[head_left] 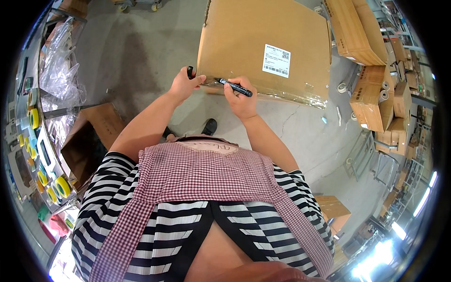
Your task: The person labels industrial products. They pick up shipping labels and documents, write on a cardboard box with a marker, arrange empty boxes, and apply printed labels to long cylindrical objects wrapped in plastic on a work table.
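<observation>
Black marker [235,87] lies crosswise in your right hand [240,101], fingers clenched on it, tip pointing left toward your left hand [184,84], which pinches its cap [190,72] at the cardboard box [244,42].

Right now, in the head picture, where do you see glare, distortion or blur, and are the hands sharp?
Head view: bright glare burns out the lower right corner; the fisheye bends the big cardboard box and the shelves near the rim; the right hand with the black marker and the left hand holding the marker cap are sharp.
</observation>
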`<action>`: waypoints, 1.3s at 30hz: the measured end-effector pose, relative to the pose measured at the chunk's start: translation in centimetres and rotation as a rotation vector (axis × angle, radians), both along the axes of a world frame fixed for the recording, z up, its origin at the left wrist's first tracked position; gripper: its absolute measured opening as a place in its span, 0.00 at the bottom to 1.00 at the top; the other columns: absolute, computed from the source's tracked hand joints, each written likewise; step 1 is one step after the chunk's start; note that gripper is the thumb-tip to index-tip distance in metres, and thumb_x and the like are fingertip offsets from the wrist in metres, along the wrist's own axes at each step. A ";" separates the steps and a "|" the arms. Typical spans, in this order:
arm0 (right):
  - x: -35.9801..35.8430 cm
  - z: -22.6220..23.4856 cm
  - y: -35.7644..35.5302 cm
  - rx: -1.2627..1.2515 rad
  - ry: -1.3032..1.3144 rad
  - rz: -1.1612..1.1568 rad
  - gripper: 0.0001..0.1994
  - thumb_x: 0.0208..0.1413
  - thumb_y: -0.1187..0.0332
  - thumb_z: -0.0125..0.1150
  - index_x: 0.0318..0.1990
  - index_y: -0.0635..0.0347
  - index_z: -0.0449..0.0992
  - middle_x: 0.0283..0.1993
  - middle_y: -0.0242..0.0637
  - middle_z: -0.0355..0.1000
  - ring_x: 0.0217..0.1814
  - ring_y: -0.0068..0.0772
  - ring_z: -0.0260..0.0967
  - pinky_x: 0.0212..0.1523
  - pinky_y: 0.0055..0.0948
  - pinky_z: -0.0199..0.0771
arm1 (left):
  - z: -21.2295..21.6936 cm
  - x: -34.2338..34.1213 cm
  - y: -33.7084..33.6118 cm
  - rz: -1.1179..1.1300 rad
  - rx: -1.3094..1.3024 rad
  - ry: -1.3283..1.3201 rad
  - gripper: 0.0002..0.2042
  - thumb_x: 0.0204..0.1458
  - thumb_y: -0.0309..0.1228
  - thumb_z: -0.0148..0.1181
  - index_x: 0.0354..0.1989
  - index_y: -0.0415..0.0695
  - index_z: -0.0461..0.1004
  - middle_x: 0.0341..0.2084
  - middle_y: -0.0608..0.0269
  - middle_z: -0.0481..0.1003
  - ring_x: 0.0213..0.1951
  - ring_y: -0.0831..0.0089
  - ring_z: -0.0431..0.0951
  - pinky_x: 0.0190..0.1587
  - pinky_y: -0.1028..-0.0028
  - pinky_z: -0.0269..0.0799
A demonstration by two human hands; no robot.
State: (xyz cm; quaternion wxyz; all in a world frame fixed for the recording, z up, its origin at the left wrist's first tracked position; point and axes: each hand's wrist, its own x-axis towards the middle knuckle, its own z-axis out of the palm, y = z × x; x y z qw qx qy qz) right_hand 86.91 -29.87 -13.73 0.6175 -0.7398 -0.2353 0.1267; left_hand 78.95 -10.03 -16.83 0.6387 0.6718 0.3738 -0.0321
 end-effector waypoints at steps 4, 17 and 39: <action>-0.3 -0.3 0.4 0.027 -0.114 -0.057 0.07 0.51 0.72 0.67 0.35 0.64 0.75 0.25 0.32 0.72 0.23 0.18 0.67 0.24 0.22 0.68 | 0.0 0.1 0.1 -0.018 0.015 -0.021 0.20 0.53 0.37 0.69 0.38 0.38 0.64 0.33 0.62 0.70 0.34 0.75 0.74 0.38 0.74 0.77; 0.2 -1.1 -1.0 -0.067 -0.372 -0.145 0.05 0.50 0.74 0.64 0.31 0.62 0.73 0.22 0.36 0.69 0.21 0.24 0.66 0.23 0.25 0.67 | 0.3 -0.1 -0.1 -0.012 0.050 -0.008 0.19 0.52 0.39 0.69 0.37 0.39 0.65 0.30 0.62 0.72 0.33 0.75 0.75 0.37 0.72 0.75; 0.9 -2.1 -4.5 -0.035 -0.278 -0.381 0.08 0.57 0.70 0.64 0.37 0.63 0.72 0.30 0.32 0.72 0.30 0.19 0.65 0.31 0.22 0.67 | 0.5 0.1 0.1 -0.041 0.031 0.029 0.17 0.55 0.35 0.65 0.39 0.39 0.63 0.35 0.62 0.69 0.38 0.75 0.73 0.41 0.73 0.76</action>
